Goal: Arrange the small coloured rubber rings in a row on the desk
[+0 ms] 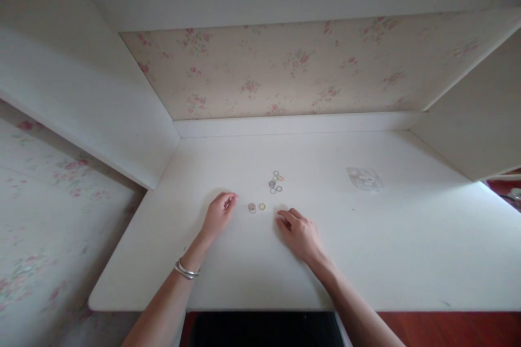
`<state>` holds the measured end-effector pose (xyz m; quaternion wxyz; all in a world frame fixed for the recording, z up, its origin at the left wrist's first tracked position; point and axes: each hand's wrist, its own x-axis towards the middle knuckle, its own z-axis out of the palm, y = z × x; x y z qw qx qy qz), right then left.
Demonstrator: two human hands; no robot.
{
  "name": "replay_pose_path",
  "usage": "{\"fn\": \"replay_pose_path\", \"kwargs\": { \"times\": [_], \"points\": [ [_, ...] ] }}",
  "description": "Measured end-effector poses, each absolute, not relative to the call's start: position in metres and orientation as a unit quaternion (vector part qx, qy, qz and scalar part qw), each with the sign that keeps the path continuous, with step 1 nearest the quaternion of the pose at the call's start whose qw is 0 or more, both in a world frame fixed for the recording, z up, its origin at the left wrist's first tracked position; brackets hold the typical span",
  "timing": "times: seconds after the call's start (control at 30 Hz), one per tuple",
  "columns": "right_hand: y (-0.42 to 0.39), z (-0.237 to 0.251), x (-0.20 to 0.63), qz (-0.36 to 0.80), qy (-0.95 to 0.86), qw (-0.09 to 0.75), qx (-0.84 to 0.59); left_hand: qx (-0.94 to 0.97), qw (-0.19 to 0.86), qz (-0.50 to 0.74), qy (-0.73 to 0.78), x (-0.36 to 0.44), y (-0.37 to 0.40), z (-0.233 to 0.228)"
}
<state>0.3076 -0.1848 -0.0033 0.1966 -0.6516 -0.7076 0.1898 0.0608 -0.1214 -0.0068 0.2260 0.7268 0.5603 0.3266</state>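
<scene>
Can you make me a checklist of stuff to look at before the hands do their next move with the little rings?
1. Left hand not touching the small ring pile: ok, there's a gap.
2. Right hand not touching the yellow ring: ok, it's apart.
3. Bigger ring cluster spread out singly: not ok, some overlap.
4. Clear packet away from both hands: ok, it's farther right.
5. Left hand's curled fingers holding nothing: cannot tell, their inside is hidden.

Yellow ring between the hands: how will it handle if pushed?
The yellow ring is likely light: thin-banded, small beside the right hand. Probably slides rather than rolls, as it appears flat on the white tabletop. Perhaps stiff, given its round outline; material can't be told.
</scene>
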Motion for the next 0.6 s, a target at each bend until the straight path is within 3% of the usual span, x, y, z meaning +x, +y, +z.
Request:
{"fn": "replay_pose_path", "kwargs": {
  "times": [0.13, 0.6],
  "points": [
    [-0.171, 0.001, 0.288, 0.156, -0.743, 0.160, -0.631, 0.767, 0.217, 0.278, 0.537, 0.060, -0.138, -0.013],
    [-0.156, -0.014, 0.273, 0.127, -0.741, 0.202, -0.628, 0.867, 0.065, 0.168, 0.465, 0.081, -0.149, -0.011]
  ]
}}
